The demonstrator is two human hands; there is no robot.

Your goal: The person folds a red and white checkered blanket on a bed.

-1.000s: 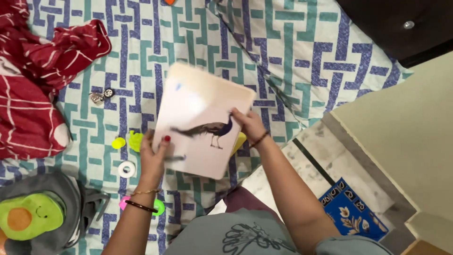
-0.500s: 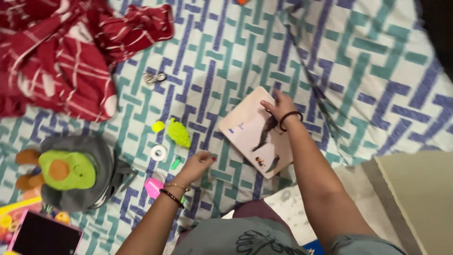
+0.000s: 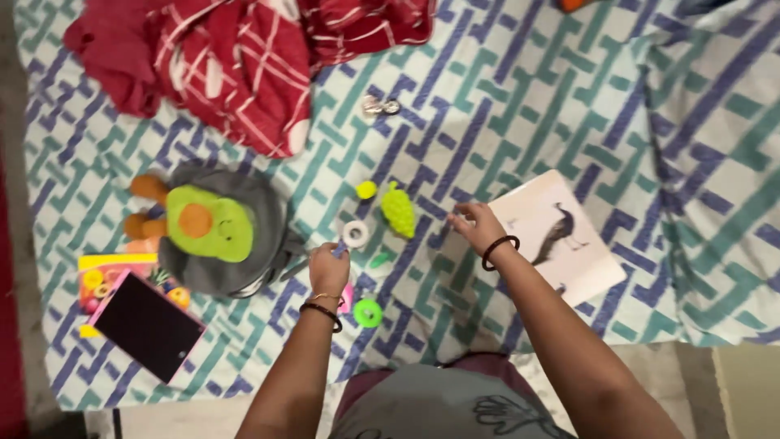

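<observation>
The left hand (image 3: 329, 254) pinches one small bluish piece beside one white ring (image 3: 355, 233); the right hand (image 3: 475, 223), fingers loosely curled, touches one white bird card (image 3: 561, 244).

My bed (image 3: 569, 73) carries a sheet patterned in teal, blue and white. A red cloth with white lines (image 3: 236, 57) lies bunched at its far left corner. A grey backpack with a green avocado plush face (image 3: 213, 229) rests near the left edge, orange parts showing at its far side. Just nearer me, a black tablet in a pink case (image 3: 146, 323) lies partly over a yellow picture book (image 3: 101, 272). Two small metal pieces (image 3: 380, 105) sit toward the far edge, well apart from the rest.
</observation>
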